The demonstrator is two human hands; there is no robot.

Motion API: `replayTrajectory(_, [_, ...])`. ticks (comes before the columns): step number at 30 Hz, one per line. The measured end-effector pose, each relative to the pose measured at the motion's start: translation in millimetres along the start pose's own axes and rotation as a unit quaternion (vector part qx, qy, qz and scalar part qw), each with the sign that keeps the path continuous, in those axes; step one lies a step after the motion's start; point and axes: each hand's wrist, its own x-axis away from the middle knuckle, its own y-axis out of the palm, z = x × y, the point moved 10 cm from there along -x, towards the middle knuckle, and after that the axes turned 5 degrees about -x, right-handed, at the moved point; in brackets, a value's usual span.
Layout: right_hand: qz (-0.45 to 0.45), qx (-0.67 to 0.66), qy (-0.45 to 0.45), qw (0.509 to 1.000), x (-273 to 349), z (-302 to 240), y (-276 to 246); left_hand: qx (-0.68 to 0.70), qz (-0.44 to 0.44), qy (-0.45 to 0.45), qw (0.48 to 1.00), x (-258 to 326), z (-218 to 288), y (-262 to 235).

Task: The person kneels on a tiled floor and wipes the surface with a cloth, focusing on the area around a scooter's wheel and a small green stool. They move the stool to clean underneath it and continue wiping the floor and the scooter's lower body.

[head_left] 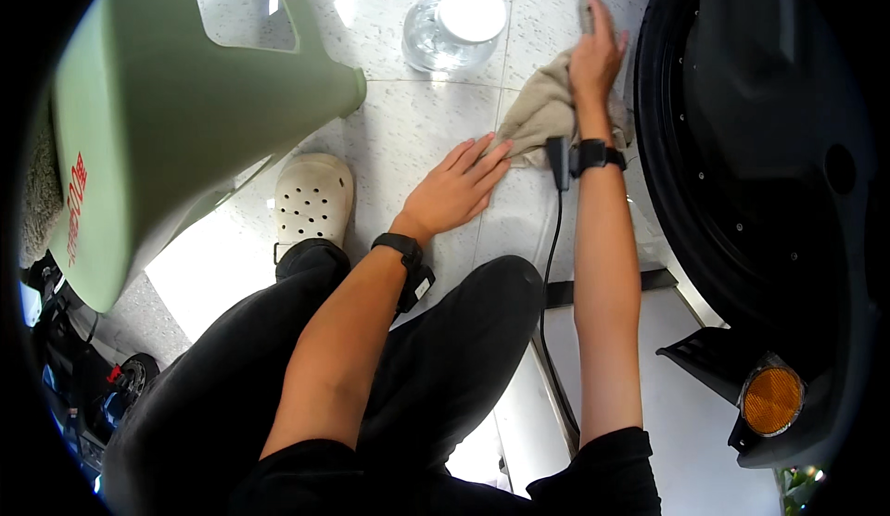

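Near the top centre-right of the frame, the right hand is closed around the upper end of a beige cloth, pinching a bunched fold of it against the black tyre of a vehicle at the right edge. From that grip the rag trails down and toward the left, its long axis slanting from the fingers toward the lower left, where its loose end lies on the pale speckled floor tiles. Just beside that loose end, the left hand rests flat and open on the floor, holding nothing, its fingertips touching or nearly touching the cloth's edge. So the right hand has the cloth; the left is the nearer one to its free end. Above the left hand stands a clear jar with a white lid, well apart from both hands. A green plastic stool fills the upper left, an orange reflector the lower right.
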Motion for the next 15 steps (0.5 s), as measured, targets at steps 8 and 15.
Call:
replayTrajectory(8, [-0.098,-0.133,-0.066,0.984,75.2,-116.8,5.9,0.007,0.038,0.0,0.999,5.4,0.0,-1.9])
replayTrajectory(15, [-0.146,-0.05,-0.098,0.983,107.3,-120.4,-10.0,-0.001,0.05,0.001,0.999,5.1,2.1,-4.6])
